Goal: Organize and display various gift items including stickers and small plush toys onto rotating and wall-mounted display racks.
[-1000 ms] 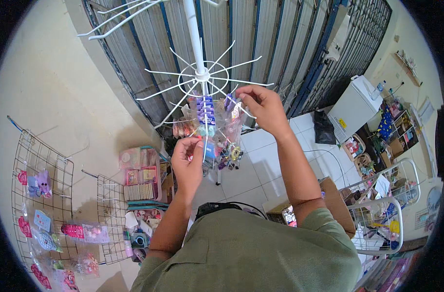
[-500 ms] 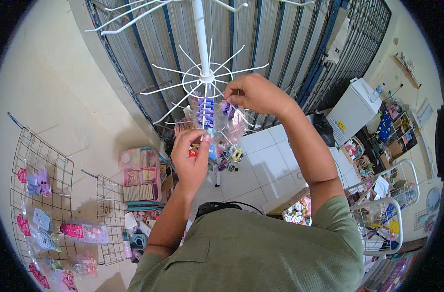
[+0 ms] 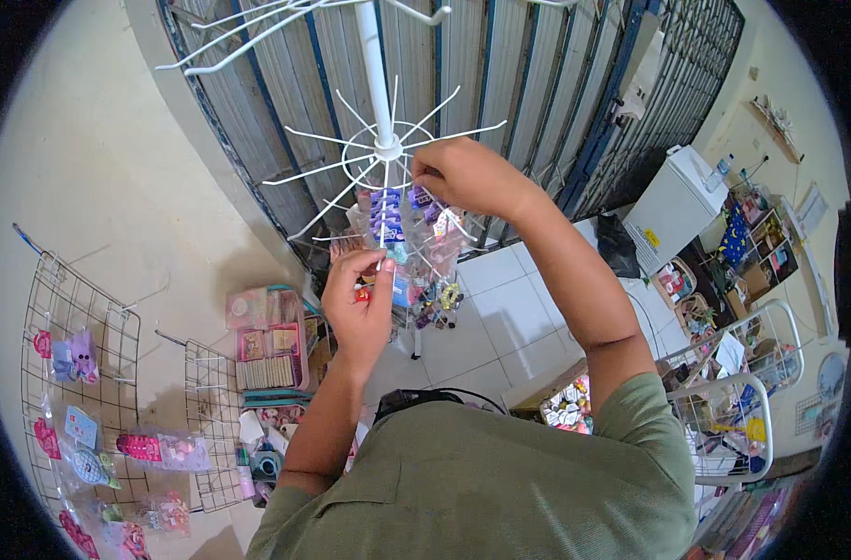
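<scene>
The small packets [image 3: 388, 219] hang in a bunch from the wire hooks of the white spinner rack [image 3: 381, 112], just below its hub. They are clear plastic bags with purple card headers, and bits of red, yellow and pink show inside. They look light, thin and floppy, likely to swing and slip against each other, so the stiff card header near its hanging hole seems the best place to take hold.

The right hand [image 3: 463, 177] is just beside the hub, fingers curled together and pinched on the top of a packet at a hook. Below the hub, the left hand [image 3: 358, 299] steadies the lower end of the bunch, thumb and fingertips closed on a small packet with red in it.

Below and left of the rack, a tray of pink boxes [image 3: 267, 341] sits on the floor. Further left, wire grid panels [image 3: 80, 373] lean on the wall with pink, blue and purple bagged trinkets clipped on. Right of the rack stands a white chest-shaped cabinet [image 3: 673, 205] bearing a small yellow label.
</scene>
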`<move>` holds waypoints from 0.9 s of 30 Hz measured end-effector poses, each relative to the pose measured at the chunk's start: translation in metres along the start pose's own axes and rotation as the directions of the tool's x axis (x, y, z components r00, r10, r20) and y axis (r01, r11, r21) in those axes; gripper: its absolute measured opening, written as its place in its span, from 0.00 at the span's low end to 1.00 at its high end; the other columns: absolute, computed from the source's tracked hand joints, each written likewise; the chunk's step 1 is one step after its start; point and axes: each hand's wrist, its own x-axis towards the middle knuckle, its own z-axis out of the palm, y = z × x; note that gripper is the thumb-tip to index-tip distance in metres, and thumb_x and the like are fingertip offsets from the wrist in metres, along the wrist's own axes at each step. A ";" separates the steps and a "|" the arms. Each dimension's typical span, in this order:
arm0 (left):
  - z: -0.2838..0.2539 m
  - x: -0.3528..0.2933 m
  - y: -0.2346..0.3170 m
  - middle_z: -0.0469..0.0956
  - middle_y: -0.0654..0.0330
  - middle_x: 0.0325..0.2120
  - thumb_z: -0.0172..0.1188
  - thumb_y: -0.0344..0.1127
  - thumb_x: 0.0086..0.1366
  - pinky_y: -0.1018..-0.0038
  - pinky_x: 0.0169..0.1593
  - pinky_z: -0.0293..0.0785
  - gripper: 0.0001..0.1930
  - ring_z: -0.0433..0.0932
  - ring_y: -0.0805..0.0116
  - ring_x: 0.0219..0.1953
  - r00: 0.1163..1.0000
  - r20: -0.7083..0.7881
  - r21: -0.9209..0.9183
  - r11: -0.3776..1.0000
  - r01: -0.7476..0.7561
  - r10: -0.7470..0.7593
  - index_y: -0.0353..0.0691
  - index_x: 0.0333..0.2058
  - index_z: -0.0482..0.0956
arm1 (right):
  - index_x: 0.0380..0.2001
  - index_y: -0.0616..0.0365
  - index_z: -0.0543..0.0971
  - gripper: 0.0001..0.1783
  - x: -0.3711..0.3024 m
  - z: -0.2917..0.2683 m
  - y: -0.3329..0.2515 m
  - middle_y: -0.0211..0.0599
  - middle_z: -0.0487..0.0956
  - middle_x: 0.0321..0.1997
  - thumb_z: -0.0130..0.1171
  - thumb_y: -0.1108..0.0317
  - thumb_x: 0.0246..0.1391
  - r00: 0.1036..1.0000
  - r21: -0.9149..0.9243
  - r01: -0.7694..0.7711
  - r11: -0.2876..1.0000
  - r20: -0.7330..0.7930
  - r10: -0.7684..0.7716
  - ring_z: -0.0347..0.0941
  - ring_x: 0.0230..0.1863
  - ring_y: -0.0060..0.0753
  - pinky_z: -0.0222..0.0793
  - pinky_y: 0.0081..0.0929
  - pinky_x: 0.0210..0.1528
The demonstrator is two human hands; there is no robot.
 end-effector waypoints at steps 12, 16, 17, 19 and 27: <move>-0.001 -0.005 -0.005 0.79 0.58 0.40 0.63 0.23 0.65 0.77 0.48 0.74 0.13 0.78 0.74 0.41 0.997 0.011 -0.063 0.995 0.080 -0.080 0.32 0.48 0.76 | 0.40 0.57 0.82 0.13 -0.031 -0.030 -0.014 0.42 0.85 0.37 0.65 0.75 0.48 0.987 0.144 -0.093 0.985 0.142 0.072 0.83 0.39 0.47 0.76 0.38 0.44; -0.003 -0.007 -0.014 0.79 0.59 0.39 0.62 0.23 0.66 0.77 0.46 0.74 0.11 0.78 0.74 0.40 0.997 0.050 -0.046 0.997 0.056 -0.053 0.32 0.47 0.77 | 0.41 0.60 0.81 0.13 -0.031 -0.022 -0.009 0.42 0.86 0.37 0.66 0.78 0.49 0.983 0.155 -0.119 0.981 0.156 0.095 0.84 0.39 0.40 0.78 0.33 0.44; -0.003 -0.004 -0.012 0.78 0.59 0.39 0.62 0.23 0.66 0.77 0.45 0.74 0.10 0.78 0.75 0.39 0.998 0.057 -0.020 1.000 0.012 -0.011 0.31 0.46 0.77 | 0.39 0.58 0.81 0.13 -0.030 -0.018 -0.006 0.42 0.86 0.37 0.66 0.76 0.48 0.988 0.163 -0.116 0.980 0.124 0.096 0.84 0.40 0.44 0.77 0.36 0.44; -0.002 -0.001 -0.009 0.78 0.59 0.38 0.62 0.23 0.66 0.78 0.44 0.74 0.09 0.78 0.75 0.38 0.997 0.064 0.005 0.999 -0.032 0.032 0.31 0.45 0.78 | 0.38 0.56 0.82 0.12 -0.029 -0.016 -0.003 0.41 0.85 0.37 0.66 0.74 0.47 0.991 0.170 -0.113 0.979 0.093 0.098 0.83 0.40 0.47 0.76 0.39 0.44; -0.001 -0.002 -0.005 0.80 0.57 0.35 0.66 0.24 0.63 0.74 0.42 0.75 0.08 0.78 0.69 0.35 0.999 0.014 -0.042 0.998 0.044 -0.043 0.33 0.41 0.80 | 0.39 0.60 0.82 0.11 -0.025 -0.008 -0.006 0.42 0.85 0.34 0.66 0.74 0.50 0.999 0.084 -0.027 0.996 -0.021 0.029 0.84 0.35 0.41 0.77 0.35 0.39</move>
